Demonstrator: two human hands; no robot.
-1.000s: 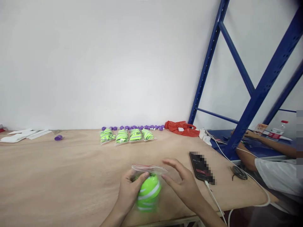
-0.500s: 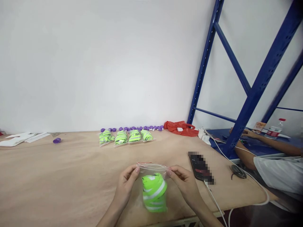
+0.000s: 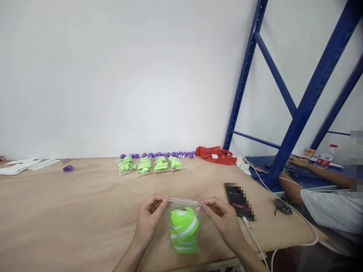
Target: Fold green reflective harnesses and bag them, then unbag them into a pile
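A clear zip-lock bag (image 3: 185,204) hangs upright between my two hands near the table's front edge. Inside it sits a rolled bundle of neon-green fabric with pale reflective stripes (image 3: 184,230). My left hand (image 3: 150,215) pinches the bag's upper left corner between thumb and fingers. At the upper right corner, my right hand (image 3: 222,219) grips in the same way. The bag's mouth is stretched into a nearly straight line; whether its zip is sealed I cannot tell. Further back, several similar bags with green striped bundles (image 3: 161,164) lie in a row.
Small purple pieces (image 3: 150,155) line the wall, beside a red plastic bag (image 3: 215,155). A phone (image 3: 238,200) on a cable lies right of my hands, near dark glasses (image 3: 283,206). White sheets (image 3: 19,166) and a purple ring (image 3: 67,168) are left. Another person works behind the blue rack (image 3: 295,117).
The bag's mouth has gone from a slightly gaping curve to a taut, flatter line. Both hands keep their pinch on the corners. The view has shifted slightly.
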